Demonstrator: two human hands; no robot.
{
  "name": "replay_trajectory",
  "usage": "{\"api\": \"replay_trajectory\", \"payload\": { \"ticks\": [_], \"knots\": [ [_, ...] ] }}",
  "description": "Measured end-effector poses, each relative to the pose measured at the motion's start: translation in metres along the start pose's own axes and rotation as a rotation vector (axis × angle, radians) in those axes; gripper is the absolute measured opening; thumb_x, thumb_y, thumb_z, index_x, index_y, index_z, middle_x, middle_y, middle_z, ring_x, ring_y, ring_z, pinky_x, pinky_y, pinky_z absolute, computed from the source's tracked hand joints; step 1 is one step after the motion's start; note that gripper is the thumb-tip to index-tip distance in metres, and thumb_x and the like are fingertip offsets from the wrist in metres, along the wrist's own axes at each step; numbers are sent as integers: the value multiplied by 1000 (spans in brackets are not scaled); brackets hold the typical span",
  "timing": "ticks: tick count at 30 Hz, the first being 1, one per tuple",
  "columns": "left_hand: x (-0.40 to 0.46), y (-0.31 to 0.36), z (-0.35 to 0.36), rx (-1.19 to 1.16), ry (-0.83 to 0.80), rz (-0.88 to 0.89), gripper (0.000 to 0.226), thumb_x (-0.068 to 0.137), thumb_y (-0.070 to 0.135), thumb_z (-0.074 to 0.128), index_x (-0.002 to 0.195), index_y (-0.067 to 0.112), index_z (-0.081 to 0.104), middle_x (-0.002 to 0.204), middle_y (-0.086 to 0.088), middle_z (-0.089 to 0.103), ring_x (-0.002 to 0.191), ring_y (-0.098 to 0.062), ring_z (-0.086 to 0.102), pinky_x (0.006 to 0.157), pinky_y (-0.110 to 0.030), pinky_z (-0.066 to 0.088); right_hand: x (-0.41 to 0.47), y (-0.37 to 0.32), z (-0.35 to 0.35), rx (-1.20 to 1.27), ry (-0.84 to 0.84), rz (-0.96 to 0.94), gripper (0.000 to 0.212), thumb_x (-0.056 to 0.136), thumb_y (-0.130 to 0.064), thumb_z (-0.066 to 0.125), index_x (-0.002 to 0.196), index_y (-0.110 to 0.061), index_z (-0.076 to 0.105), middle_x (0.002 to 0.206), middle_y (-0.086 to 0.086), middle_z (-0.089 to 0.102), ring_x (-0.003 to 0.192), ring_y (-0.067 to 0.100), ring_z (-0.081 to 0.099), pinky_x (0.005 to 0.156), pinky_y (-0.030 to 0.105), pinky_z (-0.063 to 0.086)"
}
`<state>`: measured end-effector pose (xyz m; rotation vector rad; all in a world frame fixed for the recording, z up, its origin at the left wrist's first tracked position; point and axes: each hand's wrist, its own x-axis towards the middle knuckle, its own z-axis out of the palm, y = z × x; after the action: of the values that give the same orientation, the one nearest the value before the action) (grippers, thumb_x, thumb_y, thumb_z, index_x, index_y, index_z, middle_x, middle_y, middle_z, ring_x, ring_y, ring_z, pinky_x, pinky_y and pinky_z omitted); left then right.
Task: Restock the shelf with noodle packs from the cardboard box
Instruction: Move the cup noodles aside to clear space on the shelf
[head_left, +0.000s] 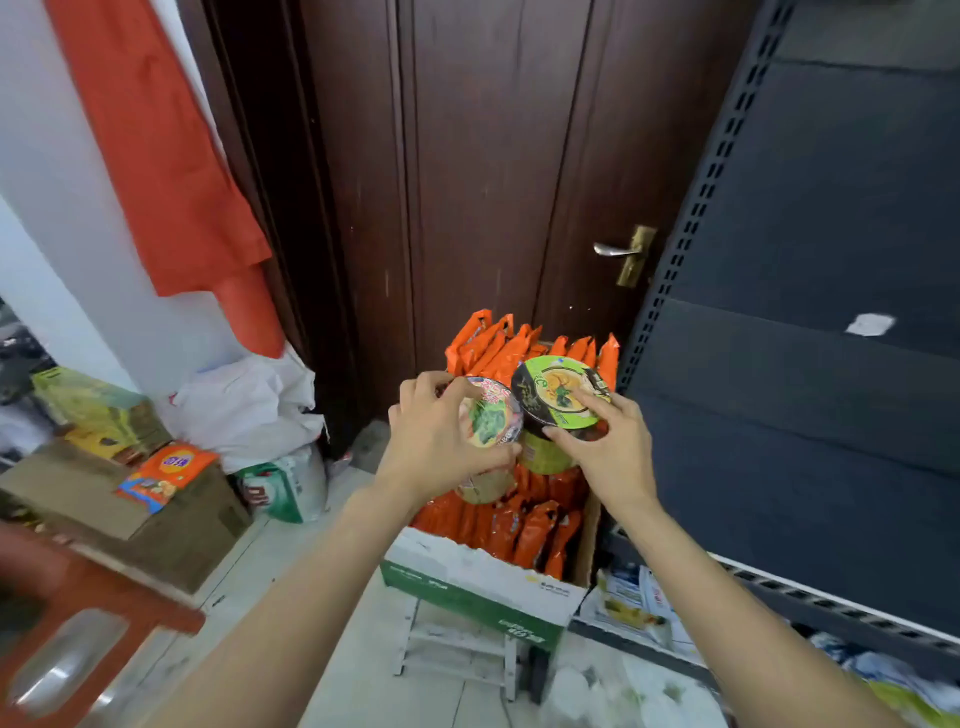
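Note:
A cardboard box (467, 582) with a green and white front stands on a small white stool, filled with several orange noodle packs (519, 525). My left hand (441, 441) grips a noodle cup with a pink and green lid (493, 415) from above. Beside it, my right hand (608, 447) grips a second noodle cup with a green and black lid (556, 395), the index finger lying across the lid. Both cups are held just above the packs in the box. The dark grey shelf (805, 364) rises at the right, its lower board near my right forearm.
A dark wooden door (467, 182) with a brass handle (623, 252) stands behind the box. Left are a brown carton (171, 525) with snack packs, white bags (249, 405) and a red stool (93, 623). Packs lie on the bottom shelf (639, 603).

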<state>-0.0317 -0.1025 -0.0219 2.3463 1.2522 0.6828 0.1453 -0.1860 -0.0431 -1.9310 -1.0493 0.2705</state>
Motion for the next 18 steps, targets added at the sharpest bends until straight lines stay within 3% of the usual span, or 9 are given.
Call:
{"api": "replay_trajectory", "payload": {
  "ticks": [4, 8, 14, 18],
  "knots": [
    [7, 60, 17, -62, 31, 66, 76, 50, 71, 64, 112, 28, 58, 121, 2, 43, 116, -22, 34, 96, -40, 34, -4, 15, -59, 50, 144, 38, 61, 69, -33, 81, 126, -24, 60, 126, -2, 44, 120, 14, 46, 107, 34, 37],
    [11, 130, 48, -80, -12, 172, 83, 46, 76, 53, 112, 26, 58, 122, 0, 43, 119, -23, 33, 101, -43, 34, -16, 47, -129, 37, 264, 89, 61, 70, -33, 81, 127, -24, 59, 119, -6, 40, 119, 15, 46, 106, 33, 38],
    [-3, 257, 124, -96, -132, 274, 64, 59, 62, 71, 113, 29, 57, 124, 0, 43, 119, -21, 32, 102, -39, 31, -42, 128, -251, -59, 362, 196, 61, 75, -35, 77, 131, -25, 56, 130, 1, 41, 123, 15, 41, 105, 26, 32],
    [-26, 347, 184, -100, -195, 314, 68, 63, 60, 68, 120, 26, 54, 126, -1, 41, 121, -22, 31, 102, -40, 28, -56, 195, -336, -105, 382, 265, 61, 76, -37, 75, 132, -27, 54, 134, 1, 39, 127, 15, 37, 102, 20, 27]
  ]
}}
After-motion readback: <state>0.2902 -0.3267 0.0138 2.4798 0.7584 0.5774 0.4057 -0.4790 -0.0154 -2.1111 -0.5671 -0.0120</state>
